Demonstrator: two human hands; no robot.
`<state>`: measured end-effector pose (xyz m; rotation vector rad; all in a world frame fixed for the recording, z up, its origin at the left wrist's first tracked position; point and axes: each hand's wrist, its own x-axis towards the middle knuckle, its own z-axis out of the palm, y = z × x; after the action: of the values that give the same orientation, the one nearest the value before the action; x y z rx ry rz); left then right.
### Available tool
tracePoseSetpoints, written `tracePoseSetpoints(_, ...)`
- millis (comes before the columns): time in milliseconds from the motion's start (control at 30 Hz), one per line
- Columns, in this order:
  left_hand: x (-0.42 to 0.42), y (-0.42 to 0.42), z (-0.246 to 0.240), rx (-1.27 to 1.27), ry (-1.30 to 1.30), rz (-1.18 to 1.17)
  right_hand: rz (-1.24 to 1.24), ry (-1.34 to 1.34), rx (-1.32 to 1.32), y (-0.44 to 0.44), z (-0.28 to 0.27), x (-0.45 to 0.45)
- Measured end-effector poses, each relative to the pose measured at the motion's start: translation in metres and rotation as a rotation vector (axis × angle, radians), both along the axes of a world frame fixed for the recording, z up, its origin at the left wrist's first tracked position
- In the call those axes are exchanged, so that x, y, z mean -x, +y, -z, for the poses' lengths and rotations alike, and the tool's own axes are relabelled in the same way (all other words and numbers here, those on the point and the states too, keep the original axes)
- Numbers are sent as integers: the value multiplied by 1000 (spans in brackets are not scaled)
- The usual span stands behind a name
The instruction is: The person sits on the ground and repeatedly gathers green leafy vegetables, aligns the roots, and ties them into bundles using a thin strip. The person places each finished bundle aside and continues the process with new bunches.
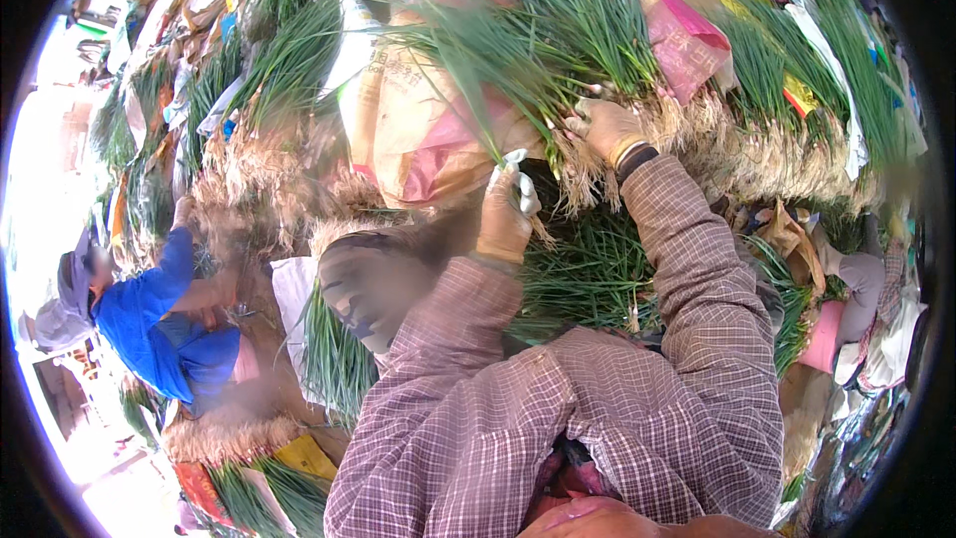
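My left hand [508, 209], in a tan glove with white fingertips, pinches a few green onion stalks [489, 138] near their lower end; the leaves fan up and to the left, partly blurred. To its right, my right hand [609, 131], in a similar tan glove, has its fingers on the white bases of green onions [549, 119], above their hanging roots. Whether it grips them cannot be told. Behind both hands, a pile of green onions [597, 22] lies over a tan and pink printed sack [418, 119]. More green onions [590, 276] lie below my hands, between my forearms.
Rows of rooted green onions [784, 157] stretch away to the right, with sacks among them. At the left, a person in blue [157, 306] reaches toward another onion pile [254, 157]. A white sack [295, 299] with onions lies near my left elbow. Another person's leg [859, 291] shows at the right.
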<state>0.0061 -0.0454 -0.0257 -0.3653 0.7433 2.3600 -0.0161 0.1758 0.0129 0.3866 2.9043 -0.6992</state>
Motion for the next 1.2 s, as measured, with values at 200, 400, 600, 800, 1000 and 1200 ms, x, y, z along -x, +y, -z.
tracePoseSetpoints(200, 0, -5, -13, 29, 138, 91, 200, 294, -18, -2, -43, -23)
tracePoseSetpoints(400, -7, 2, -33, 162, 202, 18, -19, 575, 183, -38, -25, -92)
tracePoseSetpoints(600, 2, -15, -43, -65, 245, -149, -457, -832, -134, -13, 14, -153)
tracePoseSetpoints(800, -7, -7, -34, 13, 206, -50, -92, 129, 217, -6, -2, -106)
tracePoseSetpoints(1000, -6, -7, -23, 25, 156, -40, -101, 293, -52, -33, 21, -13)
tracePoseSetpoints(1200, -3, -11, -22, 28, 128, -90, 26, 244, 809, -9, -24, -33)
